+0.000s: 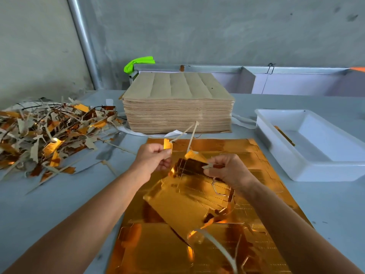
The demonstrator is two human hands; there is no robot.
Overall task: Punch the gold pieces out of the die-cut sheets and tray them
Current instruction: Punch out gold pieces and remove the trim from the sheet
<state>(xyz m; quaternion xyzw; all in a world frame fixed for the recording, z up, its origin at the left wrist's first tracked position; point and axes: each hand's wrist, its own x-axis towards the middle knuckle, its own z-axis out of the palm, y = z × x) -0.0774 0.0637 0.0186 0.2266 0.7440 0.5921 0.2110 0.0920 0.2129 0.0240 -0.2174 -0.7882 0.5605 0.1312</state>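
A gold die-cut sheet (262, 155) lies flat on the table in front of me. Above it I hold a loose gold piece (189, 202) with torn waste strips hanging from it. My left hand (152, 159) pinches a thin waste strip (167, 144) whose grey ends stick up toward the stack. My right hand (227, 169) pinches the upper edge of the gold piece. A white plastic tray (280, 153) stands to the right, with one gold piece (284, 135) leaning inside along its left wall.
A tall stack of brown-backed sheets (177, 103) stands behind the gold sheet. A heap of gold and grey offcuts (49, 135) covers the table's left side. A metal rail (217, 68) and a green cloth (138, 63) sit at the back wall.
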